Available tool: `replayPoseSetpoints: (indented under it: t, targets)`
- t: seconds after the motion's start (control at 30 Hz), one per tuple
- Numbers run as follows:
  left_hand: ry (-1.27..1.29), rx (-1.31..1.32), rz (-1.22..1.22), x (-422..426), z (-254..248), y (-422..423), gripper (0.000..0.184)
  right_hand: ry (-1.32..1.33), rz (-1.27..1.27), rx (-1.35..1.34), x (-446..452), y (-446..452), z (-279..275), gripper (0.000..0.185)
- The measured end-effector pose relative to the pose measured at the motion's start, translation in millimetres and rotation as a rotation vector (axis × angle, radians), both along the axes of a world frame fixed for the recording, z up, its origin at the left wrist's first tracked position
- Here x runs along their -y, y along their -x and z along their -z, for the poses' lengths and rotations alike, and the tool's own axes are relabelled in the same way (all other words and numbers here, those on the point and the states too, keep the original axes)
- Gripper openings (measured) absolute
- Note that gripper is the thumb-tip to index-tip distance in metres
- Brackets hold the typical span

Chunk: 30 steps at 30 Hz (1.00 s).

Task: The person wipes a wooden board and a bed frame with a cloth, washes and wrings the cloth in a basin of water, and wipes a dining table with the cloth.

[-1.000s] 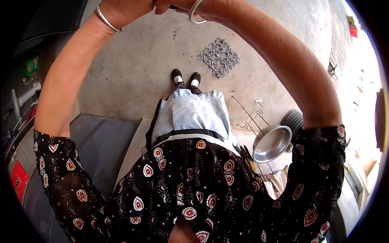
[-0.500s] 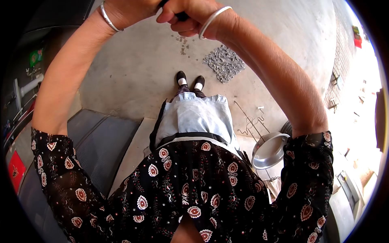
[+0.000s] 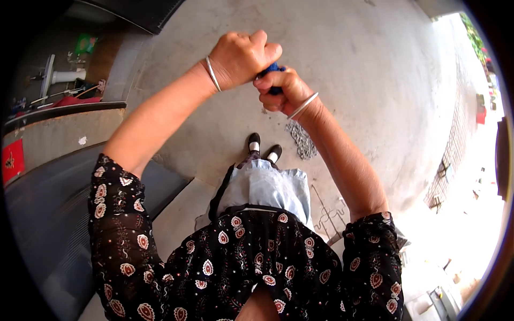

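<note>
Both of my hands are raised in front of me, close together above the floor. My left hand point(image 3: 241, 58) is closed in a fist around a dark blue cloth-like item point(image 3: 272, 69). Just below and to the right, my right hand point(image 3: 284, 91) has its fingers wrapped round the same item, which shows between the two fists. Most of it is hidden by my fingers. Each wrist wears a silver bangle.
A grey textured mat point(image 3: 301, 140) lies on the concrete floor point(image 3: 375, 107) beyond my feet. Wire hooks point(image 3: 329, 216) are at lower right. A dark ribbed panel point(image 3: 59, 214) stands at left, below a ledge point(image 3: 64, 128) with a red paper point(image 3: 13, 160).
My hands have come lower and fully into view, showing the blue item between them. The view has shifted, the mat is partly behind my right arm, and the metal basin is no longer visible.
</note>
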<state>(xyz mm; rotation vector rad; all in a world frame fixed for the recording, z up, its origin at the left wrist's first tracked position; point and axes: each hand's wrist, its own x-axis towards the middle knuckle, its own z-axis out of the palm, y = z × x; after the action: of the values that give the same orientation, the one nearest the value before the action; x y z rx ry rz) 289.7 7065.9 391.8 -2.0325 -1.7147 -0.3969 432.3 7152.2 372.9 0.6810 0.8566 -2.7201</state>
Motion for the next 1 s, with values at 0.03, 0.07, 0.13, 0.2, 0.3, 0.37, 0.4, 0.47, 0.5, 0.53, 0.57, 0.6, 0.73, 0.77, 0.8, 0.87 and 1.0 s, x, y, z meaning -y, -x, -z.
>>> replayPoseSetpoints:
  t: [0.03, 0.07, 0.13, 0.2, 0.3, 0.37, 0.4, 0.47, 0.5, 0.53, 0.57, 0.6, 0.73, 0.77, 0.8, 0.87, 1.0]
  targets:
    - [0.054, 0.059, -0.077, 6.4, 3.2, -3.4, 0.019, -0.002, -0.046, -0.008, -2.8, 0.4, 6.9, 0.023]
    - [0.099, 0.117, -0.157, 14.9, 5.6, -7.3, 0.020, -0.010, -0.095, -0.020, -5.9, 2.3, 13.6, 0.023]
    - [0.107, 0.250, -0.264, 34.5, 15.8, -21.7, 0.022, -0.251, -0.239, -0.079, -7.6, 0.4, 15.5, 0.029]
    - [0.158, 0.424, -0.338, 53.2, 18.2, -45.4, 0.022, -0.178, -0.402, -0.103, -11.1, -3.6, 21.1, 0.036]
    - [0.310, 0.649, -0.501, 74.9, 22.4, -67.6, 0.025, -0.274, -0.504, -0.083, -14.0, -7.2, 19.3, 0.060]
    - [0.353, 0.935, -0.570, 85.6, 20.8, -69.2, 0.032, -0.438, -0.547, -0.132, -10.2, -6.3, -6.6, 0.080]
    - [0.361, 1.137, -0.558, 93.1, 17.8, -68.6, 0.036, -0.561, -0.569, -0.145, -5.6, -4.8, -19.8, 0.077]
    - [0.489, 1.785, -0.592, 102.5, 1.2, -62.5, 0.035, -0.741, -0.607, -0.283, 2.2, 9.0, -22.8, 0.072]
    - [0.483, 2.056, -0.508, 108.2, -6.6, -58.8, 0.031, -0.795, -0.572, -0.387, 8.6, 14.9, -29.8, 0.064]
    - [0.483, 2.330, -0.405, 119.2, -10.4, -53.7, 0.027, -0.823, -0.575, -0.417, 17.5, 25.2, -33.8, 0.063]
    - [0.436, 2.410, -0.351, 130.0, -11.9, -46.3, 0.023, -0.856, -0.571, -0.446, 26.2, 40.0, -36.9, 0.062]
    - [0.381, 2.497, -0.286, 139.5, -12.1, -41.1, 0.020, -0.894, -0.576, -0.469, 33.4, 53.8, -41.3, 0.060]
    - [0.232, 2.703, -0.033, 162.6, -15.1, -32.7, 0.019, -0.795, -0.517, -0.752, 73.3, 94.8, -64.9, 0.064]
    - [0.164, 2.763, 0.098, 171.5, -13.0, -27.5, 0.020, -0.620, -0.529, -0.751, 93.3, 103.8, -73.9, 0.067]
    - [0.164, 2.792, 0.164, 181.4, -11.4, -22.5, 0.022, -0.412, -0.524, -0.781, 111.9, 113.3, -74.4, 0.058]
    - [0.111, 2.835, 0.245, 184.2, -19.0, -28.9, 0.023, -0.397, -0.625, -0.789, 116.6, 119.4, -83.6, 0.045]
    - [-0.063, 2.735, 0.247, 227.8, -26.1, 1.7, 0.023, -0.291, -0.470, -0.588, 162.7, 156.2, -68.4, 0.019]
